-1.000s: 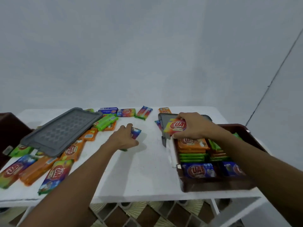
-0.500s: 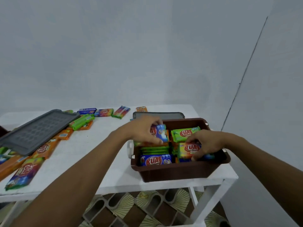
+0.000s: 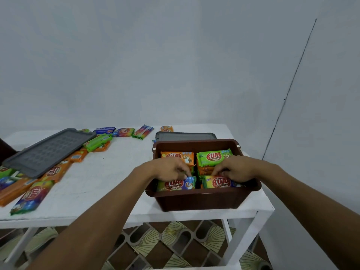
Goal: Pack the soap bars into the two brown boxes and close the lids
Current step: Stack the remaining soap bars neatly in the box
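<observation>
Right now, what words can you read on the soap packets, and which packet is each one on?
"KUAT": green soap bar, back right in the brown box.
"KUAT": orange soap bar, back left in it.
"KUAT": front left bar, in the left hand.
"KUAT": front right bar, in the right hand.
"KUAT": orange bar lying on the table.
Small print under the logos and the far bars' labels: too blurred to read.

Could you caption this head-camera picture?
Left hand and right hand hold wrapped soap bars inside an open brown plastic box.
</observation>
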The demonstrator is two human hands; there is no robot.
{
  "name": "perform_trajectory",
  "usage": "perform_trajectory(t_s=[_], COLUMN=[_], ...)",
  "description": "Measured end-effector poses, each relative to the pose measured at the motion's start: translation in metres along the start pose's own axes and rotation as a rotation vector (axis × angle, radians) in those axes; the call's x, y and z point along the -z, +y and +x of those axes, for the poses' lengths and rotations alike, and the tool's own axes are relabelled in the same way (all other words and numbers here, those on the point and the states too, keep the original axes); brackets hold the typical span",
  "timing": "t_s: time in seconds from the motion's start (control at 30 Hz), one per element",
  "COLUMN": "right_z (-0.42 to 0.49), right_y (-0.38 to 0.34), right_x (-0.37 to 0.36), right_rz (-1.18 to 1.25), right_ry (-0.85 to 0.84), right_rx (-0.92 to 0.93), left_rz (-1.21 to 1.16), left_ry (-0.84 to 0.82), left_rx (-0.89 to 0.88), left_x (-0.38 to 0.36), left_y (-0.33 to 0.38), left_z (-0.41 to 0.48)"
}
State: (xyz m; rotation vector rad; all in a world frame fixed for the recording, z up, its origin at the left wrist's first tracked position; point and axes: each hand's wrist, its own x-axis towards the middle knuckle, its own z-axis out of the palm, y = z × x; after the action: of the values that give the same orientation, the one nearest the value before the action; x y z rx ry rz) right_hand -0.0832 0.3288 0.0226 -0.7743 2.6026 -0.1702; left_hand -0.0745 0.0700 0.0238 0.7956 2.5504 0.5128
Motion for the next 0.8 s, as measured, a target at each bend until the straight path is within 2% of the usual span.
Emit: perform_trajectory(t_s=[0.2, 0.33, 0.43, 0.63, 0.73, 0.8], right_z=[0.002, 0.007, 0.011, 0.024, 0.027, 0.031], right_y=[0.006, 0.01, 0.011, 0.013, 0.015, 0.016], right_x=[-0.004, -0.007, -0.009, -0.006, -0.001, 0.001], right_rz=[-0.004, 0.009, -0.048, -0.144, -0.164, -0.158], right_ry=[0.085, 0.288, 0.456, 0.464, 0.489, 0.499], right_rx=[0.036, 0.026, -0.011, -0.059, -0.04, -0.021], left_rz=[-0.008, -0.013, 0.025, 0.112, 0.308, 0.407], left_ry=[0.03, 0.125, 0.272, 0.427, 0.528, 0.493], left_rx=[-0.009, -0.011, -0.024, -0.049, -0.015, 0.048], left_x=[-0.002, -0.006, -0.008, -0.008, -0.001, 0.007], left_y=[-0.003, -0.007, -0.011, -0.016, -0.022, -0.029], left_z=[0.001, 0.001, 0.0, 0.004, 0.009, 0.013])
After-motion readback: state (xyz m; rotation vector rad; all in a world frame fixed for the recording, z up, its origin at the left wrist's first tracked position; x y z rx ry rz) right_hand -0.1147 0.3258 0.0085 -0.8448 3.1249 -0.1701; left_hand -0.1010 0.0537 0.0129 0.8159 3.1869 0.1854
